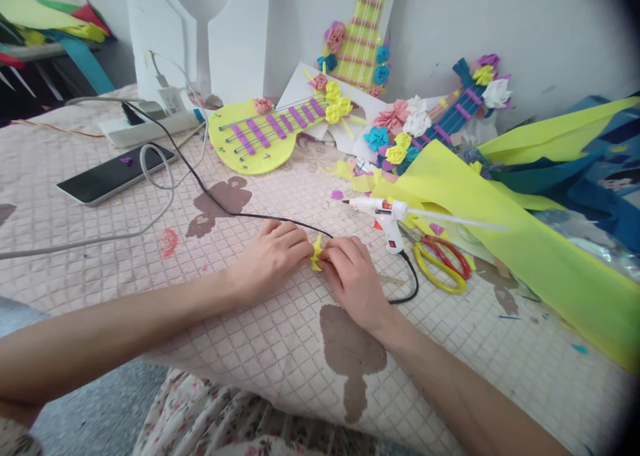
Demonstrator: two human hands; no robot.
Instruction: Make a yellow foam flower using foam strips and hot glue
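Snugly, left hand (275,256) and right hand (354,276) pinch a yellow piece (317,253), grip closed, tablecloth (260,339) spreading to its near edge.

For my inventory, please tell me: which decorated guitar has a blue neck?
The rightmost guitar, beyond the glue gun; the left guitar and the back guitar show yellow instead.

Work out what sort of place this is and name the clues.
Probably a craft workspace: a white glue gun lies beside scissors, and a yellow guitar-shaped piece sits farther back.
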